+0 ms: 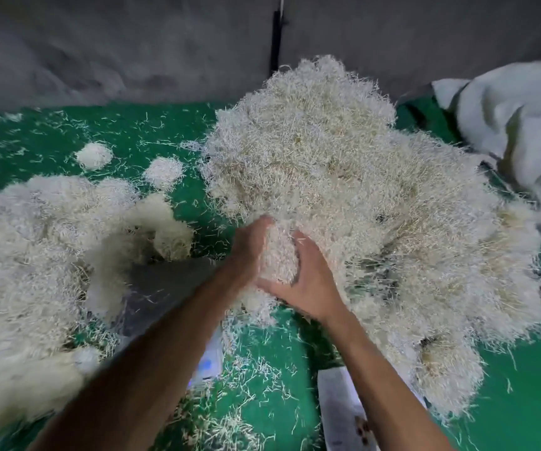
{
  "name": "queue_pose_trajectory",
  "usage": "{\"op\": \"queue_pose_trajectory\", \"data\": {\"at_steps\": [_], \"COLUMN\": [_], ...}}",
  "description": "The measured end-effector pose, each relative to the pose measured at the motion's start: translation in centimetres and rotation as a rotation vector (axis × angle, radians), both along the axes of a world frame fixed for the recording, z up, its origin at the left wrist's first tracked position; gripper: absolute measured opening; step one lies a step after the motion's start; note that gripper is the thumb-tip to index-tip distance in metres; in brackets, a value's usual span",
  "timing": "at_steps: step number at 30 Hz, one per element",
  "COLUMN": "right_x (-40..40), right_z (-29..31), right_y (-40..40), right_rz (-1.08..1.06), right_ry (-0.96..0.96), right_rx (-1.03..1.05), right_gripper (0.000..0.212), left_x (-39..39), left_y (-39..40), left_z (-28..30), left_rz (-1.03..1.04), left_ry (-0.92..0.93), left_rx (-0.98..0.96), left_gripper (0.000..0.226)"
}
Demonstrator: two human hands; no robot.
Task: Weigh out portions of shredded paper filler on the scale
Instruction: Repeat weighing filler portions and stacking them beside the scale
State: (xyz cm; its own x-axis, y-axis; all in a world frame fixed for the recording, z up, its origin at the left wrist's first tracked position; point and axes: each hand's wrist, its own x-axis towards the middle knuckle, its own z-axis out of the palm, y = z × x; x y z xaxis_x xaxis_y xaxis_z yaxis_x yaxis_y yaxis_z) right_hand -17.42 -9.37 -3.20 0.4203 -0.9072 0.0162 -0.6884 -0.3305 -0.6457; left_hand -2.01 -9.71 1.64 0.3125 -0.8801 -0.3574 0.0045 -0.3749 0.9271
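Head camera: a handful of cream-white shredded paper filler [278,255] is cupped between two bare hands at the near edge of a large, tall heap of the same pale shredded paper [353,177], which is spread across a green floor covering [523,402]. The left hand [250,247] is pressed against the clump's left side, its fingers curved round the top of it and partly blurred. The right hand [309,281] is pressed against the clump's right side, the thumb hooked under its lower edge and the fingers partly sunk in the strands. The clump is touching the big heap behind it.

A grey, flat weighing scale platform [165,281] is seen just left of the left forearm, part of its surface bare, with a pale panel showing a small blue light [208,364] at its near end. A second, lower mound of shredded paper [34,255] is banked against the scale's left side. Two small round tufts of paper [94,155] are set apart on the green surface farther back. Loose strands are scattered all over the floor. A crumpled white sack [519,125] is seen at the right edge, a grey wall [99,43] behind, and a white printed sheet [340,415] under the right forearm.
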Motion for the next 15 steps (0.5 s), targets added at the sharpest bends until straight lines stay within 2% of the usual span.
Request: {"op": "queue_pose_trajectory", "data": {"at_steps": [1,3,5,7,11,13,15], "right_x": [-0.5,-1.3,-1.6,-2.1,-4.5,-6.0,-6.8], "right_z": [0.3,1.5,3.1,5.3,9.5,10.2,10.2], "right_y": [-0.5,-1.8,-3.3,-5.5,-8.3,-8.4,-7.7], "right_rz": [0.007,-0.049,-0.145,-0.224,-0.352,-0.392,-0.379], "right_ry": [0.084,0.168,0.178,0.263,0.44,0.527,0.609], "right_rx": [-0.072,-0.161,-0.156,-0.19,-0.187,-0.114,-0.026], "right_gripper": [0.119,0.119,0.113,0.096,0.079,0.061,0.059], "left_x": [0.5,1.1,1.1,1.2,2.5,3.5,4.7], "left_y": [-0.5,-1.9,-2.9,-3.4,-4.0,-4.1,-4.4], "left_z": [2.2,5.8,9.1,12.1,17.0,19.9,22.8], "left_rz": [0.011,-0.003,-0.091,-0.149,-0.171,-0.074,0.041], "left_ry": [0.073,0.107,0.004,-0.069,-0.217,-0.195,-0.086], "left_rx": [0.018,0.108,0.093,0.015,-0.085,-0.161,-0.225], "left_gripper": [0.046,0.08,0.107,0.119,0.111,0.091,0.064]}}
